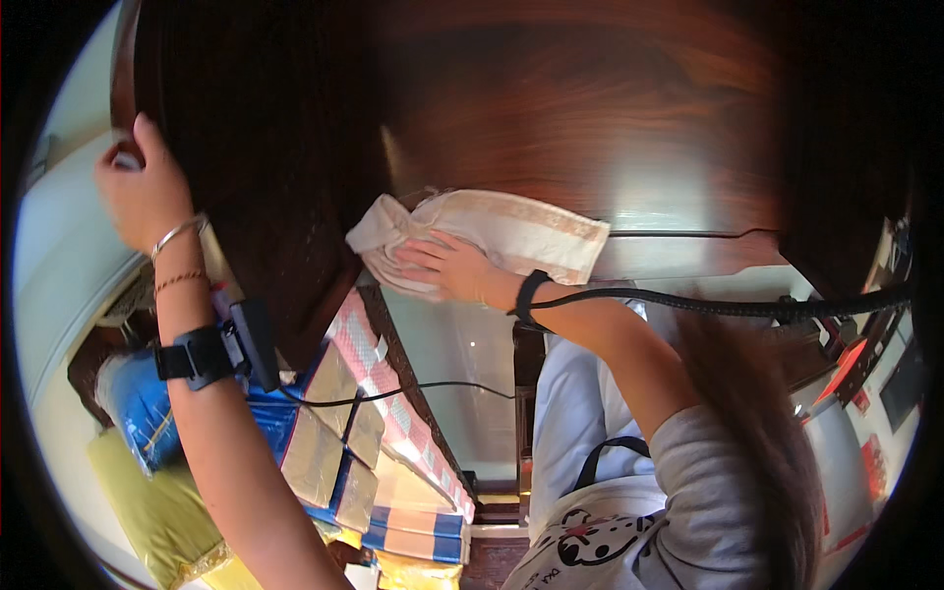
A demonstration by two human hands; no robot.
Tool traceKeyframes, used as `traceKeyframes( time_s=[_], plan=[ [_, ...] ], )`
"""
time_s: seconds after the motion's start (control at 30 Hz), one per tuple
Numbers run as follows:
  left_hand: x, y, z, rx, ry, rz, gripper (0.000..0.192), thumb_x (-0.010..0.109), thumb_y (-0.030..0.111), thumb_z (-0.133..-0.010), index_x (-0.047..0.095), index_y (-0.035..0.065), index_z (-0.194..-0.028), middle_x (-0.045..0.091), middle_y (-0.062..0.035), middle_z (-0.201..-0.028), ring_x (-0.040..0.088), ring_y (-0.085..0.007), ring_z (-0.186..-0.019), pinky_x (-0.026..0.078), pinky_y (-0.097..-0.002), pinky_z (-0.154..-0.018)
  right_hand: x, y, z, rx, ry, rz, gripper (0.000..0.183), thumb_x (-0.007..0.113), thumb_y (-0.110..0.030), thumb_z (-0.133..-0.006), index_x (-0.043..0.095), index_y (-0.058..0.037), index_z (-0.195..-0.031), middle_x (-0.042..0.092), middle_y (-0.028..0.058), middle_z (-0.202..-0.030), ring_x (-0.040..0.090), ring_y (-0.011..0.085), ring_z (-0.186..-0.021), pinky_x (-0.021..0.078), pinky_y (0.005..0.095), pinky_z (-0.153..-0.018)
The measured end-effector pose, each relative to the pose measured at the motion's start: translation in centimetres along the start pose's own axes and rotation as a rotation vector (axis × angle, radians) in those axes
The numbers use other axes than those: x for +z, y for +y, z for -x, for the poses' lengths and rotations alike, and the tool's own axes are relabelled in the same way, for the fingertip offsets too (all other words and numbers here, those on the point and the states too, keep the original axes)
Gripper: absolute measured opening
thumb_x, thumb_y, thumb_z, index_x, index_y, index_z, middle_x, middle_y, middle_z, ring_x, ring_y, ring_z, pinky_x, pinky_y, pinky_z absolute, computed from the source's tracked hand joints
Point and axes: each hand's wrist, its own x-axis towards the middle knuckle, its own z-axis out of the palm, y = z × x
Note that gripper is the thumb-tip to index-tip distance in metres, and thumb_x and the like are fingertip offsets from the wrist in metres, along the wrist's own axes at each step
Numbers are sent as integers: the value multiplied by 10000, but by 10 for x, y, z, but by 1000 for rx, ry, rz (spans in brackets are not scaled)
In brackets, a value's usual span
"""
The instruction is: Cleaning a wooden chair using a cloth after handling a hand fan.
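A polished dark brown wooden surface (560,110) fills the upper middle of the head view, with a pale glare on it. My right hand (450,269) presses on a folded cream and tan cloth (531,225) at that surface's lower edge. The cloth is bunched up under the fingers and lies flatter to the right. At the far left, my left hand (147,184) curls around the outer edge of a dark wooden panel (243,147), thumb pointing up. Something whitish shows in the gap of its grip, too small to tell.
A black cable (686,234) runs along the wood, and a thicker one (723,301) crosses my right forearm. Below left are stacked boxes (317,450), a pink-and-white checked cloth (402,413), a blue plastic-wrapped bundle (144,405) and an olive-green bag (151,501).
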Motion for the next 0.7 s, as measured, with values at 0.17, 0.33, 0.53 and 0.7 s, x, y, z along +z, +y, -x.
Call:
traceKeyframes(
  time_s=[0.17,0.33,0.53,0.7],
  plan=[
    [-3,-10,-4,24,28,-22,544,568,540,-758,568,47,-987,617,-126,-942,582,-320,-853,454,-397,-728,-62,32,125,192,51,-34,654,589,-291,-720,348,-241,-1327,259,56,-1416,261,239,-1296,305,352,-1027],
    [5,-14,-2,1,9,14,560,547,541,-778,564,31,-1009,607,-155,-947,575,-326,-850,448,-399,-730,-127,82,305,705,103,345,602,533,-193,-759,353,-198,-1333,279,135,-1396,279,333,-1275,262,418,-1040],
    [3,-28,-14,64,-5,4,516,536,481,-821,552,-7,-988,577,-107,-841,540,-254,-737,435,-352,-682,-157,175,456,1422,688,656,535,380,-270,-878,241,-161,-1383,214,148,-1424,219,348,-1294,199,509,-1031],
    [4,-22,-5,104,-21,-3,477,535,436,-839,538,-15,-996,544,-100,-807,511,-240,-732,420,-352,-688,-162,198,416,1785,839,644,546,271,-384,-914,199,-132,-1392,157,127,-1451,160,302,-1330,178,614,-981]
  ],
)
